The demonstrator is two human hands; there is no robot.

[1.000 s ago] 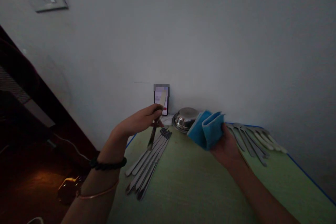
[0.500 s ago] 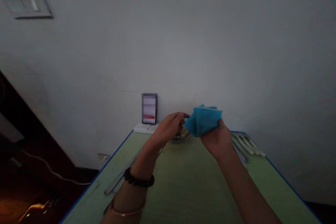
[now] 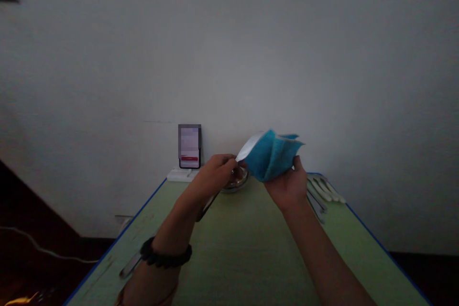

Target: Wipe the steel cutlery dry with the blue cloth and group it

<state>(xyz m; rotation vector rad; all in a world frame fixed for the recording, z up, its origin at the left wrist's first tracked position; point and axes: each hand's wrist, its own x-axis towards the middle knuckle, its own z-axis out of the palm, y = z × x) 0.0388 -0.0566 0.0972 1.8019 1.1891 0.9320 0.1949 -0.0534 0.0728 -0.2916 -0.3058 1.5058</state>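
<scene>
A piece of blue cloth (image 3: pixel 276 155) with a white side is spread between my two hands above the table. My left hand (image 3: pixel 224 170) pinches its left corner, where the white side folds up. My right hand (image 3: pixel 289 189) supports it from below, thumb up at its right edge and the other fingers mostly hidden beneath. Behind my left fingers stands a round glass or metal bowl (image 3: pixel 234 185), partly covered; its contents are unclear. A dark, thin object (image 3: pixel 206 210) shows beside my left forearm; whether I hold it cannot be told.
A phone (image 3: pixel 190 148) leans on the wall upon a white base (image 3: pixel 178 175). Several white-handled utensils (image 3: pixel 328 189) and metal ones (image 3: pixel 317 205) lie at the table's right. Near my left wrist is a metal handle (image 3: pixel 129 265). The green table (image 3: pixel 251 258) has blue edges.
The cloth has opened out, and its white side now shows at the left. My left hand has closed on that corner. The view has shifted slightly to the right.
</scene>
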